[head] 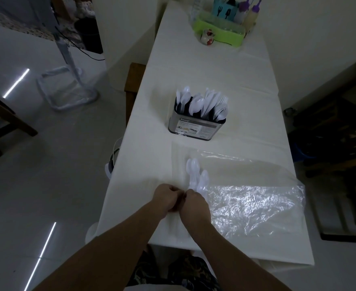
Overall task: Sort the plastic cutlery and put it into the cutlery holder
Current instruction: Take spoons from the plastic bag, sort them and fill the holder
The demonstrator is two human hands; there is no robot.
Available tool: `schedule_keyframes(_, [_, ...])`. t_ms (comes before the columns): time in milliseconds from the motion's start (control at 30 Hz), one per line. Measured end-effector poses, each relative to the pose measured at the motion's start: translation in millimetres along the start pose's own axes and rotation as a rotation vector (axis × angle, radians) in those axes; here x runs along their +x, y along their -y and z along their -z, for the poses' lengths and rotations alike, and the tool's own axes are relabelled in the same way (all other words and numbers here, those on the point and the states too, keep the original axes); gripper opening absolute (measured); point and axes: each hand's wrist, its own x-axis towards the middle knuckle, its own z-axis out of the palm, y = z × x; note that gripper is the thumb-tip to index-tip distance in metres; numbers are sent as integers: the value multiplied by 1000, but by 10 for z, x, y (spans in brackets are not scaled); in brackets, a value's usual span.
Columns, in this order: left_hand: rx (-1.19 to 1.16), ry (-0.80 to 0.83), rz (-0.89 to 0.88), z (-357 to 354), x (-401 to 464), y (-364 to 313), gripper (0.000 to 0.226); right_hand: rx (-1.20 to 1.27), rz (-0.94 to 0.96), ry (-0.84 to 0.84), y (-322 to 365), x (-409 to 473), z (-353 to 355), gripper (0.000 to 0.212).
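Low in the middle of the frame, my two hands meet at the near edge of the desk, knuckles almost touching. My right hand has its grip curled round the handle ends of a small bunch of white plastic cutlery, so the spoon bowls and fork tines fan away from me where I can tell the kinds apart. My left hand is curled close beside it; whether its grip pinches a handle or holds nothing, I cannot tell. A clear plastic bag lies flat to the right, just under the bunch. Further up the centre stands the cutlery holder, already crowded with upright white pieces, well apart from my hands, so sorting looks nearly finished.
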Motion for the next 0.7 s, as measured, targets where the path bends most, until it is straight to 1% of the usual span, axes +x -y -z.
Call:
schedule_keyframes(100, [-20, 4, 3, 16, 25, 29, 15, 6, -14, 19, -2, 35, 10, 24])
schedule_keyframes(267, [-85, 23, 9, 46, 39, 88, 22, 88, -80, 38, -2, 67, 22, 22])
schedule_keyframes(333, [-97, 30, 9, 58, 32, 81, 22, 64, -88, 51, 18, 78, 20, 22])
schedule_keyframes(533, [-45, 7, 10, 42, 14, 34, 11, 61, -122, 32, 77, 49, 54, 23])
schedule_keyframes(700, [87, -36, -38, -5, 42, 46, 16, -10, -70, 42, 66, 44, 58, 21])
